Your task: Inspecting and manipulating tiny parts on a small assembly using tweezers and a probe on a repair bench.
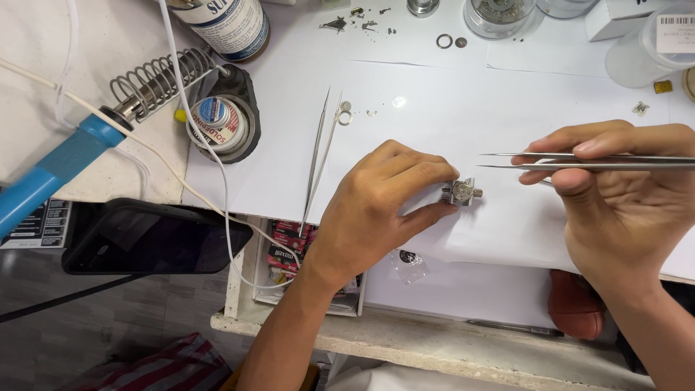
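The left hand [384, 199] rests on the white paper sheet [463, 116] that covers the work table. Its thumb and forefinger are pressed on the left side of a small square metal holder with a round silver part in its middle [463, 192], so the hand pinches this holder and keeps it flat on the paper. The other fingers of this hand are curled under. The holder lies near the middle of the sheet, between the two hands, and a short pin sticks out of its right side, toward the right hand.

The right hand [622, 195] holds a pair of thin steel tweezers [579, 161] between thumb and forefinger, with the other fingers bent below. The long axis of these tweezers is almost horizontal in the view, and the two sharp tips point left, toward the left hand. The tips stand a little apart from each other and are above and just right of the holder, not touching it.

A second pair of steel tweezers [320, 156] lies on the paper left of the left hand, its tips pointing away from the person. Farther left stand a blue-handled soldering iron [61, 163] in a wire coil stand [159, 76] and a black phone [148, 239].
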